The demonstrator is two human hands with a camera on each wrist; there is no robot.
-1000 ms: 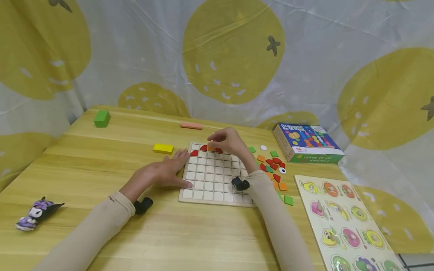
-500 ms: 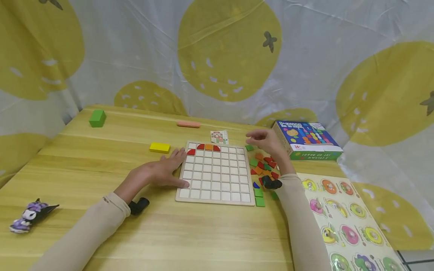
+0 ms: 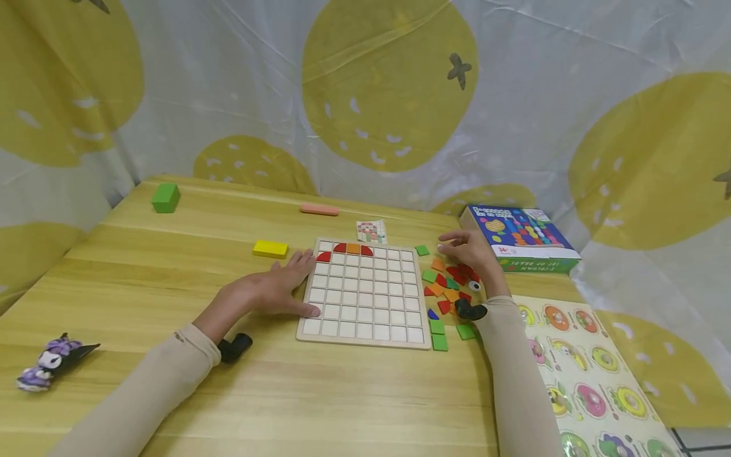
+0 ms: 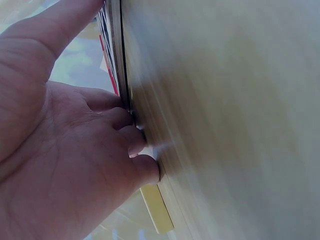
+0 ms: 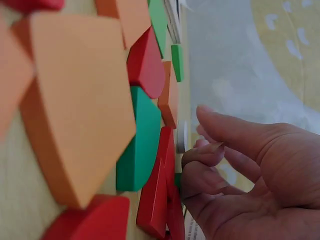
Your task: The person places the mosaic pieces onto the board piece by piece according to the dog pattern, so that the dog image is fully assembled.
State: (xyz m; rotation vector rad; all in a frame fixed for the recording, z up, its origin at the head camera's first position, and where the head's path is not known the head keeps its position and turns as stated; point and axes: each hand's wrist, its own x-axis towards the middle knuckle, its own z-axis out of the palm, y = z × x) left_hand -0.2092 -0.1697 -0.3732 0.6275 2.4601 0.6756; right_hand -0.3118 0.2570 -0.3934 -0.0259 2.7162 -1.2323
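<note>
In the head view a wooden grid board [image 3: 357, 298] lies at the table's middle. Its far-left cells hold red quarter-round tiles [image 3: 323, 256] and one orange square tile [image 3: 353, 249]. My left hand [image 3: 274, 290] rests along the board's left edge with fingers spread, thumb by the near-left corner. Right of the board, my right hand [image 3: 469, 252] hovers at the far end of a scatter of loose tiles [image 3: 438, 289]. In the right wrist view its thumb and fingers are apart, close to a white disc [image 5: 182, 137] and red tiles [image 5: 153, 197], holding nothing visible.
A small picture card [image 3: 371, 231] lies behind the board. A yellow block [image 3: 271, 249], green block [image 3: 166, 198] and pink stick [image 3: 319, 209] sit farther back. At right are a blue box [image 3: 522, 238] and a fruit puzzle board [image 3: 594, 371]; a doll figurine [image 3: 51, 363] lies left.
My right hand has left the orange tile on the board's far row and moved right, over the loose tiles, uncovering the picture card. My left hand stays at the board's edge.
</note>
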